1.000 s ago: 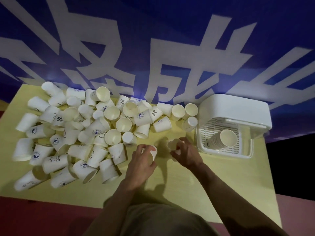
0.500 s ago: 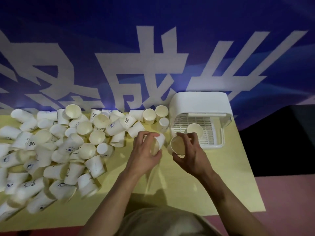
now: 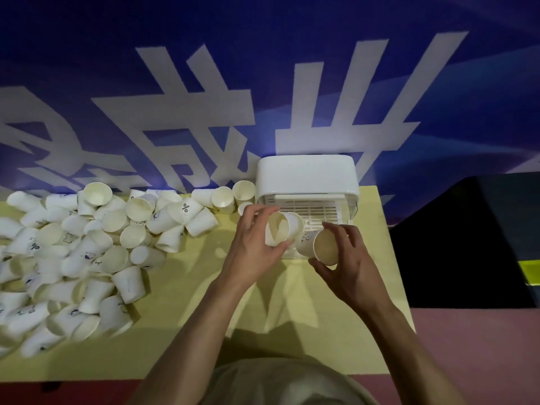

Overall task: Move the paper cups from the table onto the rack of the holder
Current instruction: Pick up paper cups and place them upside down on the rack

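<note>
Fingers first: our left hand [image 3: 251,247] curls round a white paper cup [image 3: 277,229] lying on its side, thumb under its rim, mouth facing us. Our right hand [image 3: 347,264] pinches a second white paper cup with small dark print [image 3: 317,245], fingertips [image 3: 339,229] over the top of the rim, thumb below. Both cups hover just in front of the slatted white rack [image 3: 309,209] of the white plastic holder [image 3: 306,176], which sits at the far right corner of the pale yellow table [image 3: 292,302]. Another white cup [image 3: 296,222] seems to lie on the rack already, right behind the left-hand one; whether they touch, we cannot tell. The big heap of loose white cups [image 3: 87,252] sprawls over the table's left half, so plenty remains. To do this well, we reckon: slide one cup in at a time, base leading, nest it squarely into the cup there, and go light on the rims, since thin paper buckles easily.
</note>
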`<state>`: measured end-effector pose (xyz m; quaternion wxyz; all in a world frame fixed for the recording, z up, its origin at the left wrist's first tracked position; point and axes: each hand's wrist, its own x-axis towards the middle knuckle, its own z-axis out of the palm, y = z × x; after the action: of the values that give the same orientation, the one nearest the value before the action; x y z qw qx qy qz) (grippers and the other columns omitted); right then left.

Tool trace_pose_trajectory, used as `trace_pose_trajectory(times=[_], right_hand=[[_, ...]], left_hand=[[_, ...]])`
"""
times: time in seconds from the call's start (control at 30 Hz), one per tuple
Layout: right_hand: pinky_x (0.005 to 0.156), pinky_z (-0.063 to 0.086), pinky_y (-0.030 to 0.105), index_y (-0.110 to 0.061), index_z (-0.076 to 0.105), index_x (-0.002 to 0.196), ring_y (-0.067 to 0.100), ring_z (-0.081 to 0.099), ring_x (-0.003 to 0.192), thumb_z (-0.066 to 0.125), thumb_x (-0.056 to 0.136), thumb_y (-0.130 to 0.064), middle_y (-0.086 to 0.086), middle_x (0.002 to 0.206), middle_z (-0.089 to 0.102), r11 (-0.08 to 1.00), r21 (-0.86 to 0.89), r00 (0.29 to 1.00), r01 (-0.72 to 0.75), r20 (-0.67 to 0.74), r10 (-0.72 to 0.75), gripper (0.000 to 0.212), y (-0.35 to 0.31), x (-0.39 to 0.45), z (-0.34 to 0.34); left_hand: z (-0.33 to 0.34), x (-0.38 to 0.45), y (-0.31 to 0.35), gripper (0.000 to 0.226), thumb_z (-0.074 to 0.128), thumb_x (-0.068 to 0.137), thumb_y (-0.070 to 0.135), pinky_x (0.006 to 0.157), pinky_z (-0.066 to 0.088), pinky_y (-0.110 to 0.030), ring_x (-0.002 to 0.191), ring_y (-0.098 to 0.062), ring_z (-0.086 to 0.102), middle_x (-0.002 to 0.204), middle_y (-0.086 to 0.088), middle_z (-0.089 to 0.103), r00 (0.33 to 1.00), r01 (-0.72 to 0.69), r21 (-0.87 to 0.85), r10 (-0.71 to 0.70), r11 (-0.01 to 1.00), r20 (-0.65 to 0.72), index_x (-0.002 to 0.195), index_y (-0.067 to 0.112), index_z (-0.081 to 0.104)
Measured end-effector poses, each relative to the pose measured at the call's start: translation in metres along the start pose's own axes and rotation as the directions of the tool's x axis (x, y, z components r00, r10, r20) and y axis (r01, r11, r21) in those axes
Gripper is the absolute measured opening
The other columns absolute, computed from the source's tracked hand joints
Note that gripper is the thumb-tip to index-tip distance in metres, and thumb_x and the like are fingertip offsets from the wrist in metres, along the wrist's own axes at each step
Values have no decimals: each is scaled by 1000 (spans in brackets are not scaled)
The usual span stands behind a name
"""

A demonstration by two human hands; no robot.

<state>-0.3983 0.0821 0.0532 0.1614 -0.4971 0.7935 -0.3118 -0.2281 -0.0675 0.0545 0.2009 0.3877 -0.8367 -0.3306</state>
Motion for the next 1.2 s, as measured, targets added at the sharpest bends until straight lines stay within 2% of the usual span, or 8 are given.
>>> trace_pose_trajectory(times=[0.17, 0.33, 0.43, 0.67, 0.8, 1.0, 1.13, 1.2], right_hand=[[82, 59, 38, -29, 43, 145, 20, 60, 112, 82, 84, -38, -4, 138, 44, 998, 50, 999, -23, 32, 22, 73, 28, -3, -16], [85, 57, 37, -28, 43, 147, 22, 59, 116, 82, 83, -44, -3, 139, 44, 993, 101, 998, -58, 40, 54, 76, 46, -5, -25], [84, 58, 37, -29, 41, 148, 22, 59, 117, 78, 84, -53, -3, 142, 43, 992, 91, 996, -87, 37, 83, 78, 54, -2, -28], [84, 58, 36, -28, 39, 150, 23, 59, 117, 73, 86, -57, -2, 144, 42, 991, 79, 994, -109, 30, 107, 78, 65, 3, -29], [86, 58, 37, -28, 39, 150, 22, 58, 119, 74, 87, -54, -2, 144, 40, 989, 81, 992, -121, 40, 118, 77, 60, 7, -24], [87, 50, 24, -27, 42, 147, 16, 58, 115, 78, 87, -45, -5, 141, 44, 995, 97, 999, -22, 26, 19, 72, 33, 29, -20], [88, 57, 34, -27, 39, 149, 18, 58, 115, 79, 87, -42, -3, 143, 45, 994, 76, 996, 73, 52, -77, 75, 11, 51, -12], [93, 54, 35, -26, 36, 153, 19, 56, 121, 79, 87, -41, -1, 145, 46, 993, 44, 992, 108, 68, -111, 80, 3, 60, -4]], left_hand=[[28, 12, 5, 69, 78, 83, 44, 101, 45, -28, 127, -15, 45, 132, 7, 41, 1000, 8, 127, -9, 992, 7, 144, 30, 48], [52, 23, 2, 78, 82, 81, 39, 103, 46, -36, 129, -18, 46, 139, 8, 46, 992, 115, 203, -121, 972, 16, 144, 36, 38], [62, 28, -3, 73, 83, 79, 36, 102, 43, -35, 129, -19, 48, 138, 6, 51, 986, 158, 242, -168, 957, 20, 141, 28, 45], [75, 38, -14, 75, 84, 80, 26, 111, 39, -33, 136, -17, 46, 149, 5, 49, 959, 233, 175, -256, 956, 122, 146, 19, 49], [78, 44, -13, 75, 84, 79, 27, 108, 41, -33, 134, -17, 47, 149, 8, 48, 955, 242, 152, -263, 958, 140, 146, 21, 49], [68, 33, -22, 80, 84, 81, 32, 105, 37, -27, 139, -15, 39, 152, 8, 38, 963, 210, 137, -229, 968, 142, 149, 30, 43], [48, 21, -26, 72, 82, 84, 33, 106, 48, -43, 134, -16, 46, 145, 9, 44, 969, 213, 125, -225, 969, 100, 145, 33, 45], [37, 13, -29, 69, 79, 85, 35, 105, 48, -42, 134, -16, 46, 144, 9, 44, 966, 235, 119, -245, 965, 81, 145, 32, 45]])
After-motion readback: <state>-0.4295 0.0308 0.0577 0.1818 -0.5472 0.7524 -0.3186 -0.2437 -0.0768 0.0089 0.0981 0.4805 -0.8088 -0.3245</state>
